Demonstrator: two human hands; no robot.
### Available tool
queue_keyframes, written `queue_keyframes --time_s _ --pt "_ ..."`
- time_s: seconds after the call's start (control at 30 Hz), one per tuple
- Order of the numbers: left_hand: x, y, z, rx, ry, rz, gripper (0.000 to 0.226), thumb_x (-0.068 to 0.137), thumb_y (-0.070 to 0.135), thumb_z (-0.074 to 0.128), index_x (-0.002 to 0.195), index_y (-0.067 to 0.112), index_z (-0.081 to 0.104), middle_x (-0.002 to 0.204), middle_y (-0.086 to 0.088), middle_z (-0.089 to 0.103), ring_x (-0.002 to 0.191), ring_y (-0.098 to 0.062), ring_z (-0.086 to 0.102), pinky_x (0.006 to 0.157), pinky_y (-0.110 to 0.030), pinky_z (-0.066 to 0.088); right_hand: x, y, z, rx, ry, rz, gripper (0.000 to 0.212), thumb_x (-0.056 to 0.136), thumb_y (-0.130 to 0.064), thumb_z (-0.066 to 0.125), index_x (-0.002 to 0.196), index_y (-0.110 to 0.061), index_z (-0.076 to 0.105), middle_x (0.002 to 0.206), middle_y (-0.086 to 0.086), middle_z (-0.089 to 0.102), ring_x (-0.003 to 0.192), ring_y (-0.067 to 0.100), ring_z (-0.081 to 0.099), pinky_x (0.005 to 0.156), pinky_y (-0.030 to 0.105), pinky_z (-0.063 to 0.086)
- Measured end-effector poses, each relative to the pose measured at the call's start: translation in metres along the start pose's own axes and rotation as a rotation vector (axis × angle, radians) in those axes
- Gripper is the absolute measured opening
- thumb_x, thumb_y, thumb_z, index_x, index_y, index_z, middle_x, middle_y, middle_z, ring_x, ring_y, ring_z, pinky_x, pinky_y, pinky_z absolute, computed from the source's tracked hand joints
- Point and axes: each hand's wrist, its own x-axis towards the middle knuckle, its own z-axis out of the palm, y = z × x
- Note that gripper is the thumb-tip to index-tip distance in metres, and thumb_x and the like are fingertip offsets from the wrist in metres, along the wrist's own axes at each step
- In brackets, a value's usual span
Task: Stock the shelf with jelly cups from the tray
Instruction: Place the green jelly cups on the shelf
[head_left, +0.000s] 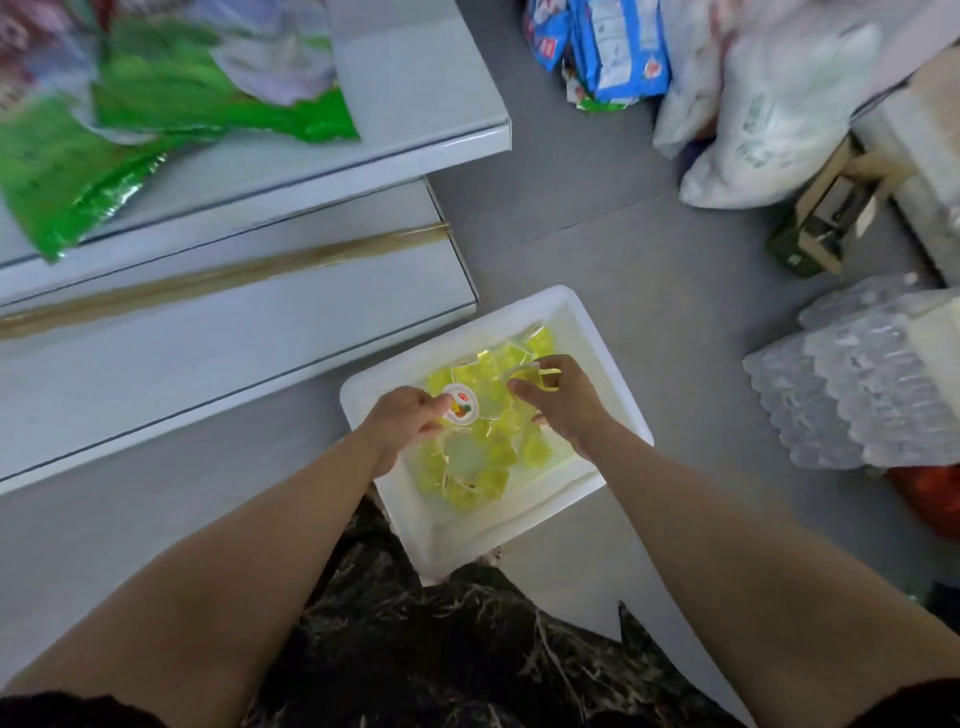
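Left hand: my left hand (400, 415) is over the near-left part of the tray, fingers and thumb pinched on the edge of a lidded jelly cup (460, 408).
Lidded jelly cup: it sticks out from my left fingertips toward my right hand, its white printed lid facing up, over the heap in the tray.
Right hand: my right hand (566, 402) is just beside the left, a small gap apart, its fingers curled round a second jelly cup (537, 374).
Second jelly cup: clear and yellow, it sits at my right fingertips on the side away from me; blur hides which way it is turned.
Jelly cups: the rest of the yellow jelly cups (483, 467) lie loosely heaped right under both hands, some on their sides.
Tray: the white tray (457, 338) sits on the floor (597, 234) beneath my hands, its near corner against my dark patterned clothing (441, 649).
Shelf: the white shelf (234, 338) lies beyond and outward of my left hand, with a brown strip along its lower board.
Green bags: shiny green bags (156, 119) lie on the upper board, far beyond my left hand.
Beyond right hand: blue packets (613, 52) and white sacks (769, 130) on the floor.
Outward of right hand: a bundle of clear plastic (857, 389), well apart from the tray.
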Motion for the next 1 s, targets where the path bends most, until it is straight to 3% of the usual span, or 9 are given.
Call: queue_keyframes --time_s 0.13,0.27,0.37,0.5,0.63,0.77,0.9,1.0 --pt "-0.034 0.037 0.001 -0.202 -0.033 0.125 0.028 0.091 0.023 0.068 0.112 0.007 0.06 0.123 -0.014 0.062 0.111 -0.026 0.064 0.098 -0.034 0.05 -0.011 -0.051 -0.016 0.006 0.007 -0.146 0.052 0.074 -0.031 0.085 0.112 -0.022 0.052 0.108 0.0 0.057 0.089 0.019 0.064 0.068 0.035 0.057" --pt "-0.062 0.073 -0.001 -0.347 -0.1 0.275 0.057 0.087 0.029 0.07 0.137 0.01 0.05 0.137 -0.009 0.057 0.114 -0.027 0.064 0.103 -0.04 0.049 -0.024 -0.107 -0.027 0.052 -0.037 -0.286 0.056 0.075 -0.025 0.084 0.118 -0.024 0.048 0.112 -0.002 0.052 0.097 0.019 0.06 0.07 0.033 0.052" --pt "-0.092 0.104 0.001 -0.469 -0.146 0.36 0.045 0.094 0.018 0.061 0.138 0.011 0.051 0.134 -0.007 0.06 0.118 -0.03 0.061 0.096 -0.035 0.053 -0.037 -0.153 -0.037 0.041 -0.048 -0.402 0.063 0.075 -0.027 0.085 0.128 -0.018 0.051 0.115 0.004 0.055 0.101 0.022 0.062 0.067 0.031 0.052" --pt "-0.13 0.145 -0.002 -0.527 -0.174 0.503 0.05 0.091 0.013 0.061 0.14 0.011 0.049 0.131 -0.009 0.063 0.118 -0.028 0.061 0.1 -0.039 0.049 -0.067 -0.216 -0.049 0.048 -0.074 -0.555 0.045 0.079 -0.02 0.081 0.119 -0.01 0.061 0.102 0.009 0.065 0.082 0.013 0.063 0.06 0.022 0.055" --pt "-0.169 0.189 -0.011 -0.556 -0.194 0.617 0.049 0.089 0.012 0.065 0.137 0.015 0.053 0.129 -0.008 0.064 0.113 -0.027 0.065 0.097 -0.039 0.053 -0.096 -0.275 -0.06 0.054 -0.075 -0.729 0.047 0.079 -0.023 0.081 0.121 -0.013 0.061 0.102 0.01 0.061 0.084 0.016 0.062 0.073 0.032 0.058" --pt "-0.208 0.233 -0.025 -0.533 -0.181 0.759 0.053 0.084 0.011 0.068 0.135 0.014 0.055 0.128 -0.007 0.062 0.105 -0.024 0.067 0.095 -0.038 0.054 -0.126 -0.336 -0.066 0.055 -0.059 -0.89 0.043 0.08 -0.029 0.08 0.119 -0.019 0.063 0.094 0.007 0.057 0.083 0.019 0.063 0.062 0.019 0.055" --pt "-0.252 0.271 -0.044 -0.441 -0.125 0.864 0.056 0.076 0.013 0.071 0.13 0.014 0.057 0.124 -0.009 0.063 0.1 -0.019 0.069 0.087 -0.032 0.057 -0.151 -0.395 -0.063 0.034 -0.045 -1.008 0.045 0.082 -0.032 0.078 0.121 -0.016 0.064 0.098 0.011 0.055 0.082 0.023 0.064 0.056 0.015 0.051" --pt "-0.283 0.299 -0.064 -0.388 -0.084 0.931 0.044 0.08 0.013 0.068 0.123 0.015 0.059 0.121 -0.013 0.066 0.1 -0.024 0.069 0.08 -0.028 0.058 -0.168 -0.436 -0.054 0.019 -0.076 -1.059 0.049 0.082 -0.033 0.078 0.125 -0.017 0.062 0.112 0.01 0.052 0.083 0.023 0.065 0.066 0.023 0.056"
